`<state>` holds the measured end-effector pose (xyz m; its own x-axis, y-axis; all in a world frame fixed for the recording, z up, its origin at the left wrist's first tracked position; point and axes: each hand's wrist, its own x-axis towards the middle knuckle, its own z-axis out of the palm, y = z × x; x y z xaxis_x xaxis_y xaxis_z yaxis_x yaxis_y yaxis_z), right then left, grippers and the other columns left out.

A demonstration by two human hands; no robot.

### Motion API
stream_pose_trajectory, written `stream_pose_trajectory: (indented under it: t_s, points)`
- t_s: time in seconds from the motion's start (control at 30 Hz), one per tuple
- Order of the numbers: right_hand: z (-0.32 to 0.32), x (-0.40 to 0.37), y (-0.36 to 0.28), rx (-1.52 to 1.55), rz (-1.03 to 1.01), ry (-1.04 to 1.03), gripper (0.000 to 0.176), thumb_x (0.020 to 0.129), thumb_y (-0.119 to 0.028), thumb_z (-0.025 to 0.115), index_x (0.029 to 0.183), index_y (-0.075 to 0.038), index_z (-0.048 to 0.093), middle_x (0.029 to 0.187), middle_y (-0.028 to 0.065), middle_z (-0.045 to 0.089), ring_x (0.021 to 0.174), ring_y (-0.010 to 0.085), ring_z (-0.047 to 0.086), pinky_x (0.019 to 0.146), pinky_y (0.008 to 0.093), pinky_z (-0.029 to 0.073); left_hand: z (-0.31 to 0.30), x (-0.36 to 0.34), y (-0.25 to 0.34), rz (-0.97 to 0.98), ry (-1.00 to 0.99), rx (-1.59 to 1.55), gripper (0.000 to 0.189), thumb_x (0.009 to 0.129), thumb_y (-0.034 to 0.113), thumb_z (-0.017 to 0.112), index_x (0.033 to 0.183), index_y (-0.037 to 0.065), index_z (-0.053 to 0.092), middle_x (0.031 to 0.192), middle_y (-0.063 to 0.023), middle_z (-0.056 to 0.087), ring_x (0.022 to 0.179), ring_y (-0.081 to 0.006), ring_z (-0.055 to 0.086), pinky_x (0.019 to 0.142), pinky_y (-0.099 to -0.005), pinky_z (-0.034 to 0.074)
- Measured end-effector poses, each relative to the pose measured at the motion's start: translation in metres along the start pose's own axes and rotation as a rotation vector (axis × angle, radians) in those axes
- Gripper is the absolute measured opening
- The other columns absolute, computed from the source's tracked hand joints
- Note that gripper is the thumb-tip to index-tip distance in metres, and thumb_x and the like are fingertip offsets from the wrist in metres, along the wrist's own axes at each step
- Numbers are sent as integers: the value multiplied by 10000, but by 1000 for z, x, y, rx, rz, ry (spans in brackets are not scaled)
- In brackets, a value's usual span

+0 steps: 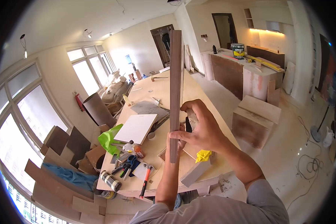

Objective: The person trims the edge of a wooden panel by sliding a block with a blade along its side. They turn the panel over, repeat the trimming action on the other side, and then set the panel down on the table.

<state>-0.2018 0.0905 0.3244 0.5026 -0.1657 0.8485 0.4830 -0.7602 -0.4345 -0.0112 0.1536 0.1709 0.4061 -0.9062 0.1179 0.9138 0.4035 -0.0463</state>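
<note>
A long, narrow dark-brown board [175, 86] stands upright, edge toward me, above the wooden worktable [198, 97]. My right hand [202, 128] grips it from the right, thumb across its edge and fingers bent behind; something dark and a tan patch show between thumb and fingers. Behind the board's lower part is my left hand [181, 143], mostly hidden, its forearm rising from below. On the table, left of the board, lie a white panel [136, 128], an orange-capped bottle [139, 151] and a hammer [147, 178]. A crumpled yellow cloth [203, 156] lies right of my left hand.
Grey offcuts [197, 172] lie at the table's near edge. A cardboard box [252, 125] stands on the floor at right, beyond it a counter with a paint bucket [238, 51]. Loose cable [310, 164] lies at far right. Boards [52, 181] lean at left.
</note>
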Motion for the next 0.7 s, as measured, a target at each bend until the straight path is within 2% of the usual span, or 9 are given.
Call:
stream_pose_trajectory:
  t_s: [0.17, 0.4, 0.5, 0.6, 0.7]
  points:
    - [-17, 11, -3, 44, -26, 62, 639, 709, -356, 842, 1130, -1, 519, 1069, 155, 559, 1009, 290, 591, 880, 375, 477, -3, 5, -2, 1, 34, 73, 299, 954, 347, 531, 1007, 59, 594, 739, -59, 598, 565, -128, 565, 431, -233, 445]
    - [-52, 47, -18, 137, -100, 214, 537, 764, -348, 804, 1062, 28, 562, 996, 166, 614, 944, 276, 627, 851, 357, 485, -26, 4, 2, -9, 85, 158, 378, 963, 476, 520, 978, 108, 605, 639, -20, 600, 417, -83, 535, 306, -198, 377]
    - [-72, 68, -21, 50, -223, 291, 465, 816, -324, 758, 1067, 25, 580, 1003, 165, 640, 950, 283, 629, 860, 359, 479, -34, 3, 6, -20, 48, 232, 375, 954, 477, 535, 965, 110, 612, 650, -30, 620, 414, -100, 553, 313, -202, 396]
    - [-84, 75, -33, 7, -184, 268, 373, 860, -292, 714, 1091, -17, 612, 1019, 139, 651, 961, 272, 631, 864, 353, 477, -33, -5, 1, -9, 128, 246, 378, 952, 474, 540, 976, 103, 610, 670, -34, 630, 410, -109, 551, 326, -210, 422]
    - [-88, 71, -35, 66, -130, 177, 278, 893, -250, 678, 1088, -54, 653, 1009, 113, 651, 962, 242, 626, 872, 336, 469, -49, -9, 6, -79, 28, 281, 372, 954, 441, 550, 999, 74, 596, 718, -39, 631, 481, -107, 573, 383, -214, 469]
